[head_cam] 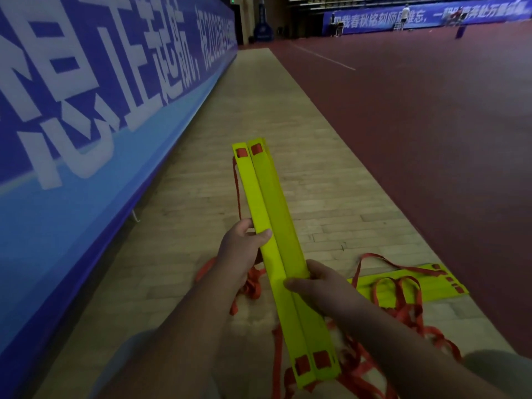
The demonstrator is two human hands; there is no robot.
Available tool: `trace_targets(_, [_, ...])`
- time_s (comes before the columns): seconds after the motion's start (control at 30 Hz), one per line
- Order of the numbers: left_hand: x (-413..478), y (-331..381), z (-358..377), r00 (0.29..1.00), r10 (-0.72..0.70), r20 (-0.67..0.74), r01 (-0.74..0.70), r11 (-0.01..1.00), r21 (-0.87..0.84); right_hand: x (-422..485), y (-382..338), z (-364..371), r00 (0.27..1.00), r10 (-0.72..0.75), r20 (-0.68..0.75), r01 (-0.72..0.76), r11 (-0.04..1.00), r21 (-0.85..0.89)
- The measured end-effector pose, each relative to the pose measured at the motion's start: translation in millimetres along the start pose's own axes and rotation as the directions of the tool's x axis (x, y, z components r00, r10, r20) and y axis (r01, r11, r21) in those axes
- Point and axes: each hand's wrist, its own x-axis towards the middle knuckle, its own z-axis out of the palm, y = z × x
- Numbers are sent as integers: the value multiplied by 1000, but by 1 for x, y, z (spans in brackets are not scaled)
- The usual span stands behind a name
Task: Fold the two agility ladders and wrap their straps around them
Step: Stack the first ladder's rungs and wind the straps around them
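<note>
I hold a bundle of yellow ladder rungs (276, 214) lengthwise in front of me, two stacks side by side with red strap slots at both ends. My left hand (243, 249) grips the left side of the bundle, thumb on top. My right hand (316, 286) grips its right side nearer to me, thumb across the top. Red straps (250, 283) hang loose below the bundle. A second ladder (408, 286) lies on the wooden floor to the right, its yellow rungs stacked flat with tangled red straps (403, 312) over and beside them.
A long blue banner wall (86, 125) with white characters runs along the left. The wooden floor strip (259, 110) stretches ahead, bordered on the right by dark red court surface (431, 125). People (404, 12) stand far off at the back.
</note>
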Motion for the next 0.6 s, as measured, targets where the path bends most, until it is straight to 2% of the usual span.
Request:
trace_targets(0.1, [-1, -1, 7, 997, -67, 38, 71, 992, -104, 1, -2, 2, 1000, 2, 0, -2, 999, 32])
trace_targets(0.2, [-2, 2, 11, 994, -102, 41, 106, 986, -132, -4, -7, 3, 999, -8, 38, 5, 998, 66])
trace_targets(0.47, [0, 1, 16, 988, -120, 92, 135, 975, -177, -11, -17, 6, 999, 0, -46, 2, 999, 49])
trace_targets(0.6, [-1, 3, 18, 991, -109, 73, 123, 965, -232, -16, -19, 6, 1000, -26, -17, 27, 998, 56])
